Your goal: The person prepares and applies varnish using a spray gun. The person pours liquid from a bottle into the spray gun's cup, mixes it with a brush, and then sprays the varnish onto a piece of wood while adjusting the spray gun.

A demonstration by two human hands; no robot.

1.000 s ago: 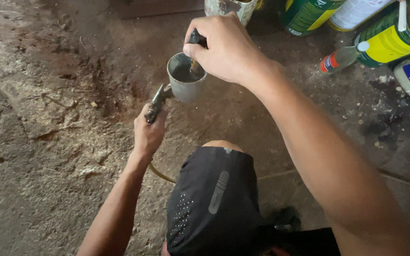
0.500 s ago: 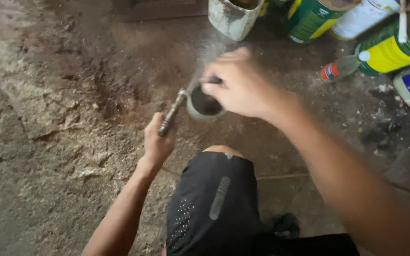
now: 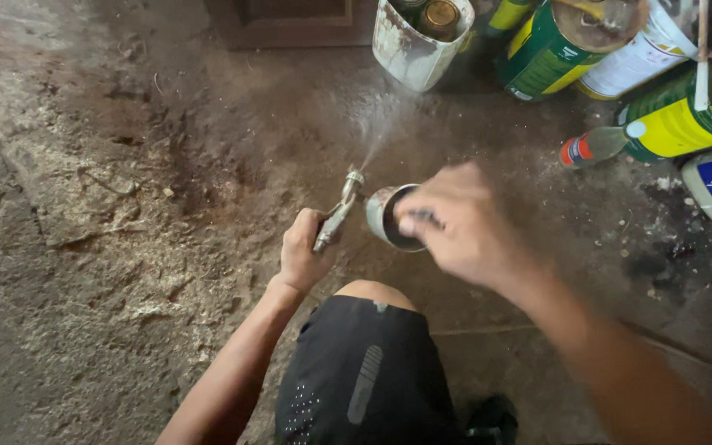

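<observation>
Spraying mist now, left hand (image 3: 302,251) grips spray gun (image 3: 338,216); right fingers (image 3: 447,216) clutch its cup (image 3: 387,216).

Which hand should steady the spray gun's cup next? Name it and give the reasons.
Right, most likely. The right hand is already over the mouth of the metal cup, fingers at its rim. The left hand is wrapped around the spray gun, which is giving off mist, so it is occupied.

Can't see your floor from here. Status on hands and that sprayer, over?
Left hand gripping spray gun, mist leaving nozzle. Right hand at its metal cup. Paint cans ahead on floor.
</observation>
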